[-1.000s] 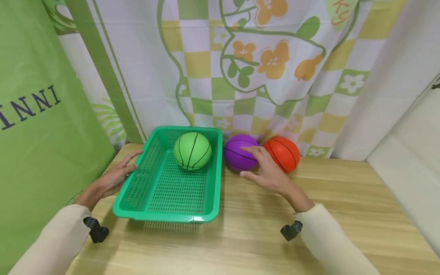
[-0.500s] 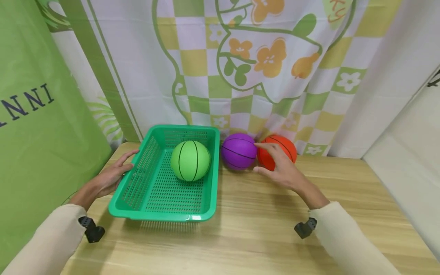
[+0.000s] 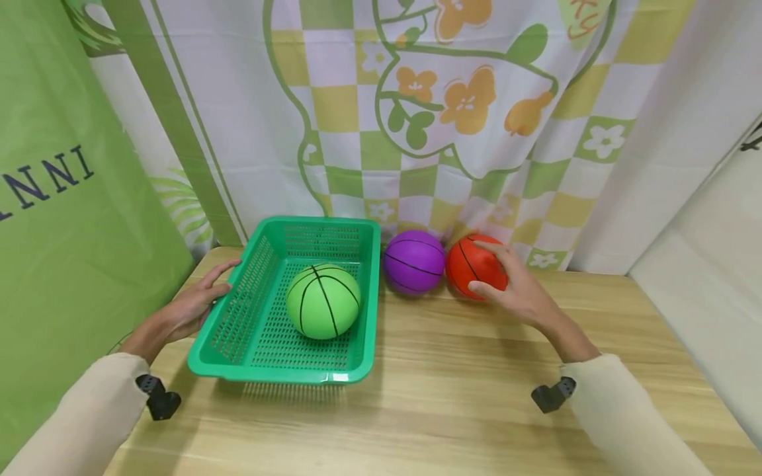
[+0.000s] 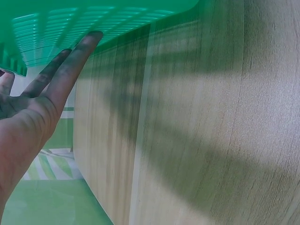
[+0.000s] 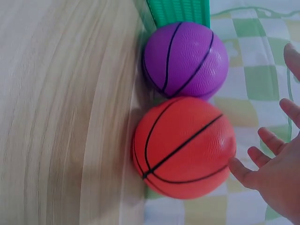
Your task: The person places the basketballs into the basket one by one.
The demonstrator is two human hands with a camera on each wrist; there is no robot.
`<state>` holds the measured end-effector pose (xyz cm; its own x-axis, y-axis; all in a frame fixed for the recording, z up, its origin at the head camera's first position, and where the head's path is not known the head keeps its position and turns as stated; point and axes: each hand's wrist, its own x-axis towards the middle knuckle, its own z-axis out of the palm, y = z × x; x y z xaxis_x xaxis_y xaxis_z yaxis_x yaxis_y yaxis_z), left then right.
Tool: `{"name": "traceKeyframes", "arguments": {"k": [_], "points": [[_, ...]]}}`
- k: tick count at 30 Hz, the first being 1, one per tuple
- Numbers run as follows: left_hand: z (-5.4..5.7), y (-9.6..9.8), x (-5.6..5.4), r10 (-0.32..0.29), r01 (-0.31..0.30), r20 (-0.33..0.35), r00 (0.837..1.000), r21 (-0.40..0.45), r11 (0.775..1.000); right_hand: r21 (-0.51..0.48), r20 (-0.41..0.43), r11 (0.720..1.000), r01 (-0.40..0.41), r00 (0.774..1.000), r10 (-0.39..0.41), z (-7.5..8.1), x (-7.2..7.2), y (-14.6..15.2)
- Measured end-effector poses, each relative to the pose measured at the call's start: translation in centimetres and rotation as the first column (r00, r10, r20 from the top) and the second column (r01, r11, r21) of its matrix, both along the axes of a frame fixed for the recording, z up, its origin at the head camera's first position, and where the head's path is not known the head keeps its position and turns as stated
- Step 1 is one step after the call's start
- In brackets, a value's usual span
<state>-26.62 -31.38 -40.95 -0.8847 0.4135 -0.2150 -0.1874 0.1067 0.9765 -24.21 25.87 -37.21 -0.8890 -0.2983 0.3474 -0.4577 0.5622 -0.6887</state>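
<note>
A green plastic basket [image 3: 372, 317] stands on the table, and a lime-green toy basketball [image 3: 323, 302] lies inside it. My left hand [image 3: 190, 309] touches the basket's left side; in the left wrist view its straight fingers [image 4: 70, 70] reach up to the slotted outer wall. Right of the basket sits a purple ball [image 3: 414, 262], with a red ball [image 3: 470, 266] close beside it. My right hand [image 3: 518, 291] is at the red ball with its fingers spread and overlaps it in the head view. The right wrist view shows a fingertip right at the red ball's edge.
A patterned curtain [image 3: 464, 158] hangs behind the balls and basket. Green fabric [image 3: 89, 264] stands along the left, and a white wall [image 3: 702, 251] borders the right. The wooden table [image 3: 428, 396] stretches in front.
My right hand has moved right, from in front of the purple ball to the red one. The green ball has rolled toward the front of the basket. My left hand stays at the basket.
</note>
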Motion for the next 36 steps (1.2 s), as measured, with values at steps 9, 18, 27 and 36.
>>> {"name": "traceKeyframes", "arguments": {"k": [9,18,27,36], "points": [[-0.2,-0.1,0.0,0.003,-0.003,-0.006,1.000,-0.004,1.000,-0.007,0.096,0.999,0.042,0.994,-0.042,0.4,0.4,2.5],[-0.3,-0.1,0.0,0.004,-0.004,-0.014,1.000,-0.007,1.000,0.032,0.151,0.999,0.023,0.988,-0.027,0.2,0.8,4.9],[-0.5,-0.3,0.3,0.006,-0.006,-0.008,1.000,-0.011,1.000,-0.004,0.232,0.999,0.036,0.972,-0.034,-1.1,0.6,6.5],[-0.5,-0.2,-0.1,0.010,-0.010,-0.016,1.000,-0.013,1.000,-0.089,0.319,0.994,0.069,0.947,-0.037,-2.8,0.3,7.9]]}}
